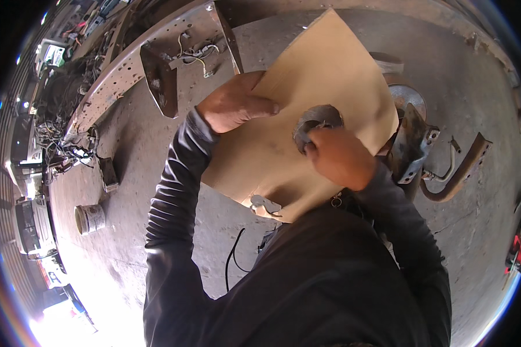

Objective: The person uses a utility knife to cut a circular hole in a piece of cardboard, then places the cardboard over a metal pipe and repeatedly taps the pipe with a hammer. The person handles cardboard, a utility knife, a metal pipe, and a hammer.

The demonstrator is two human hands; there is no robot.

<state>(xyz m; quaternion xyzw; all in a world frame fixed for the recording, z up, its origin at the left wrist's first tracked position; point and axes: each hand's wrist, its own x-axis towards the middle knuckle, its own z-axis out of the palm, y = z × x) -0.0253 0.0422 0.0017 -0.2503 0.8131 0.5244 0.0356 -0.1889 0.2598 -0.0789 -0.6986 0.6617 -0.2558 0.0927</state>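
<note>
A tan cardboard sheet (324, 63) is held tilted in front of my body. My left hand (234, 104) grips its left edge, thumb lying on the face and the other fingers behind, out of sight. Near the middle of the sheet is a round, dark grey opening (321, 114) with a ragged rim. My right hand (342, 157) is closed at the lower right of that rim; what its fingers hold is hidden. A smaller torn hole (264, 203) breaks the sheet near its bottom corner.
A rusty metal frame rail (113, 81) with a bracket (159, 84) and loose wires runs along the upper left. Right of the sheet lie a metal bracket (412, 144) and a curved rusty bar (460, 176). A round can (90, 220) stands on the concrete floor (133, 191).
</note>
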